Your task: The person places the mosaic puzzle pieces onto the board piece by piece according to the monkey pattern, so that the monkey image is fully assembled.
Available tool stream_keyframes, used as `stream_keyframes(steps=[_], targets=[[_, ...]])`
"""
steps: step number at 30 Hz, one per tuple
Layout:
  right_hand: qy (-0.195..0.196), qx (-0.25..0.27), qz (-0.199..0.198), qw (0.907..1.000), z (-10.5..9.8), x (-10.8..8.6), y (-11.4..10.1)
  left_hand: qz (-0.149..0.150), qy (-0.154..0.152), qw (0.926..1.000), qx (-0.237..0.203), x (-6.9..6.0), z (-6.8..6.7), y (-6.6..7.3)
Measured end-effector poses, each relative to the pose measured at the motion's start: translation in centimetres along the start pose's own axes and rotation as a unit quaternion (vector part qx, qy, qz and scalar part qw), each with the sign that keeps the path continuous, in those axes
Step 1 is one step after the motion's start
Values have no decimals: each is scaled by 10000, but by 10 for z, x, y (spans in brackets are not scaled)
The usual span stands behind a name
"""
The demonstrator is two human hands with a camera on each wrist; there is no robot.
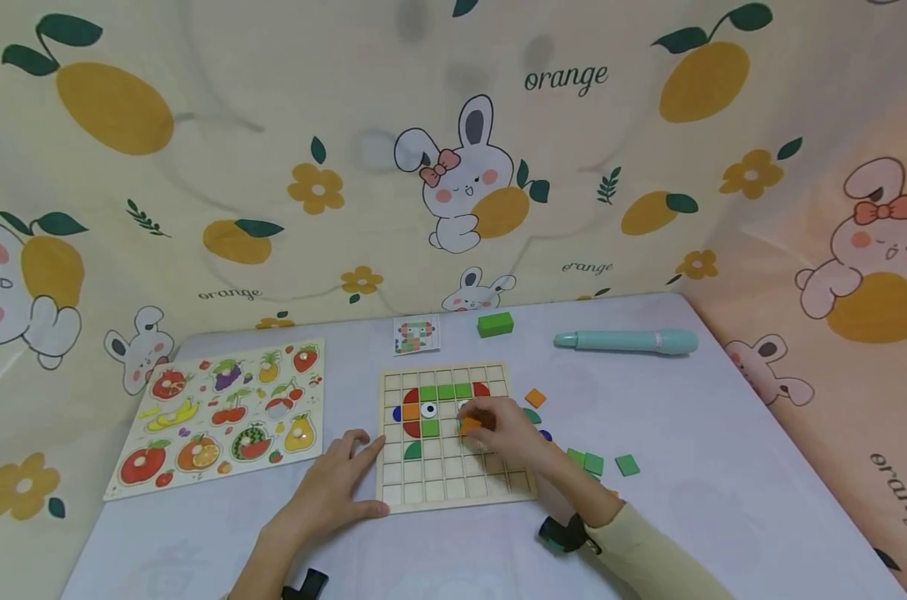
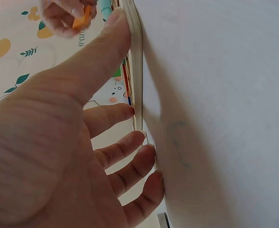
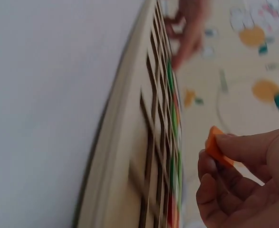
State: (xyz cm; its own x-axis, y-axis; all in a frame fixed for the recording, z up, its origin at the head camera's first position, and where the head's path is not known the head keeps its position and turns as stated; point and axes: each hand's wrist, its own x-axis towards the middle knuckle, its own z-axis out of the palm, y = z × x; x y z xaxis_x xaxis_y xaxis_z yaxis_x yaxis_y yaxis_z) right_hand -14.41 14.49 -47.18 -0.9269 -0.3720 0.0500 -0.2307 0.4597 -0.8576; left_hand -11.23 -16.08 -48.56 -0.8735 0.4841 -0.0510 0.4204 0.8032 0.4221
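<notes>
A wooden grid board lies on the table with green, red, orange and white pieces in its upper cells. My right hand is over the board's right half and pinches an orange square between thumb and fingers. In the right wrist view that hand holds the square off the grid. My left hand rests at the board's left edge, thumb and index fingertip touching it, fingers spread. The left wrist view shows this hand against the board's side.
Loose green squares, an orange square and a few other pieces lie right of the board. Behind it are a picture card, a green block and a teal pen-like object. A fruit puzzle board lies left.
</notes>
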Motion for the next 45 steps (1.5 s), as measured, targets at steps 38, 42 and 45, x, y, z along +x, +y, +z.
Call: stream_keyframes(steps=[38, 42, 45], targets=[[-192, -1236, -87, 9921, 52, 16, -15, 34, 33, 10000, 55, 0, 0, 0], [-204, -1442, -93, 9893, 53, 17, -14, 7, 41, 10000, 31, 0, 0, 0], [-185, -1585, -89, 9871, 54, 17, -14, 18, 41, 10000, 7, 0, 0, 0]])
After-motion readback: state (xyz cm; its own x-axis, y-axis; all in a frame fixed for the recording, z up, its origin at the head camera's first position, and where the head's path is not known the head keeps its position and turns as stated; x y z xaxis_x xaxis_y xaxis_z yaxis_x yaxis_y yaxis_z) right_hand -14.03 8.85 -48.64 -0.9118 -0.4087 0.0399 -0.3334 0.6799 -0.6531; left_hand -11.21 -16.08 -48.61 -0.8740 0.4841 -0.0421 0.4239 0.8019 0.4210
